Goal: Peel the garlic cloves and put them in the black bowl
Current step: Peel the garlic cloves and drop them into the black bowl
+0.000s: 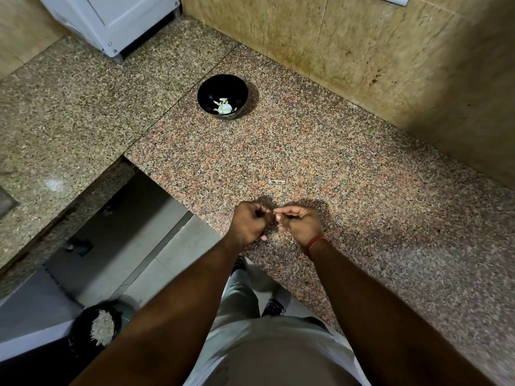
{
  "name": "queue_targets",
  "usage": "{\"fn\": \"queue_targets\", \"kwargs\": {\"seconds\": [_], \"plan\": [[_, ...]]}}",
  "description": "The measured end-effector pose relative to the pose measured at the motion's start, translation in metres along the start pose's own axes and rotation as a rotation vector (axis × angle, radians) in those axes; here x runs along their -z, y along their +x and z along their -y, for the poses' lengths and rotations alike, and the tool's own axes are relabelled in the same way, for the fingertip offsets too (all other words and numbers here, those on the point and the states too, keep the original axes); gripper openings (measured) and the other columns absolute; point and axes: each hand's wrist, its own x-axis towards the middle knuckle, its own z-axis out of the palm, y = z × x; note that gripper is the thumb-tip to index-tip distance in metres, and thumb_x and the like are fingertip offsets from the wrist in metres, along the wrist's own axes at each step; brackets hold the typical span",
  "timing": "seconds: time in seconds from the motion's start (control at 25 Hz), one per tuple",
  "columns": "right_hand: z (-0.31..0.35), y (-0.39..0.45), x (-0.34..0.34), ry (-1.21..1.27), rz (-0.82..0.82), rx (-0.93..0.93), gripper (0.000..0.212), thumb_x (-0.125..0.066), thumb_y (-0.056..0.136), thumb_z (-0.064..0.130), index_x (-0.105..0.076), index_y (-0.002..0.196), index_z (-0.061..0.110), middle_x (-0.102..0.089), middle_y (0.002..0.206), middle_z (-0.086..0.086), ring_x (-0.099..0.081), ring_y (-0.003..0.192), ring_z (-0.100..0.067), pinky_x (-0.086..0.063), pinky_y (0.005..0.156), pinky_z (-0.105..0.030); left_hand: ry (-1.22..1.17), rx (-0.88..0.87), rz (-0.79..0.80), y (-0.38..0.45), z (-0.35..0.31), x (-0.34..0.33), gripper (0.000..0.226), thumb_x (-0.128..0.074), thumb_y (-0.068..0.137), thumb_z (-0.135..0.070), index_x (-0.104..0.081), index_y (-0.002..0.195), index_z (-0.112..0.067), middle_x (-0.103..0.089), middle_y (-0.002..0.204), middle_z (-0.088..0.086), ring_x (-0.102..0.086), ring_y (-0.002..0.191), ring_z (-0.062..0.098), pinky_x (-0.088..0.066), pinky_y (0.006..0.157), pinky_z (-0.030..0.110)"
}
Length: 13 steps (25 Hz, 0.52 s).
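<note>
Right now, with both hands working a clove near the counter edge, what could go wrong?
1. The left hand and right hand pinch a barely visible garlic clove close to the counter edge; a slipped grip could drop it to the floor.
2. The black bowl sits well away, so the carry may lose it.

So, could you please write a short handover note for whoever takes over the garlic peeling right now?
Left hand and right hand: both curled, fingertips meeting on something small, likely a garlic clove, mostly hidden.
Black bowl: further back on the counter, some pale peeled cloves inside.
A bit of peel lies between bowl and hands.
Left: finish this clove and put it in the bowl. No other cloves visible.
</note>
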Motion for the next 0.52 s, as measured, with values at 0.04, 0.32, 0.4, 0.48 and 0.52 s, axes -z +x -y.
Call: {"fn": "queue_targets", "kwargs": {"seconds": [0.04, 0.32, 0.4, 0.48, 0.52], "plan": [[0.0006, 0.0011, -0.0003, -0.003, 0.004, -0.002, 0.019, -0.074, 0.085, -0.005, -0.079, 0.097, 0.009, -0.079, 0.095, -0.002, -0.074, 0.081, -0.018, -0.062, 0.070, -0.036, 0.005, 0.003, 0.003, 0.0005, -0.0005, -0.0002, 0.007, -0.072, 0.093, -0.003, -0.070, 0.087, 0.001, -0.070, 0.071, 0.010, -0.061, 0.045, 0.018, -0.050, 0.043, 0.029], [0.0026, 0.0023, -0.0032, 0.046, -0.003, -0.023, 0.019, -0.073, 0.085, -0.007, -0.078, 0.098, 0.007, -0.079, 0.097, -0.005, -0.075, 0.086, -0.024, -0.063, 0.070, -0.037, 0.028, 0.025, -0.023, 0.0040, -0.0021, -0.0036, 0.007, -0.069, 0.094, 0.001, -0.068, 0.088, -0.002, -0.067, 0.077, 0.013, -0.058, 0.044, 0.009, -0.048, 0.043, 0.024], [0.0019, 0.0033, -0.0019, 0.045, 0.009, -0.026, 0.023, -0.072, 0.085, -0.010, -0.079, 0.096, 0.009, -0.079, 0.098, -0.004, -0.075, 0.089, -0.027, -0.064, 0.072, -0.039, 0.031, 0.022, -0.025, 0.0053, 0.0000, -0.0055, 0.013, -0.069, 0.094, 0.001, -0.067, 0.085, -0.007, -0.066, 0.074, 0.009, -0.057, 0.043, 0.007, -0.046, 0.042, 0.024], [0.0022, 0.0031, -0.0008, 0.056, 0.020, -0.032, 0.026, -0.071, 0.085, -0.011, -0.079, 0.094, 0.012, -0.079, 0.098, -0.005, -0.076, 0.091, -0.029, -0.064, 0.072, -0.041, 0.009, 0.039, -0.029, 0.0072, 0.0028, -0.0075, 0.015, -0.068, 0.095, 0.000, -0.066, 0.083, -0.009, -0.065, 0.072, 0.008, -0.055, 0.042, 0.009, -0.044, 0.041, 0.025], [0.0030, 0.0024, -0.0006, 0.073, 0.030, -0.036, 0.027, -0.071, 0.085, -0.011, -0.079, 0.093, 0.013, -0.079, 0.098, -0.005, -0.076, 0.090, -0.029, -0.064, 0.072, -0.040, 0.001, 0.042, -0.029, 0.0079, 0.0040, -0.0077, 0.014, -0.068, 0.095, 0.000, -0.066, 0.084, -0.009, -0.065, 0.072, 0.008, -0.055, 0.042, 0.010, -0.044, 0.041, 0.025]]}}
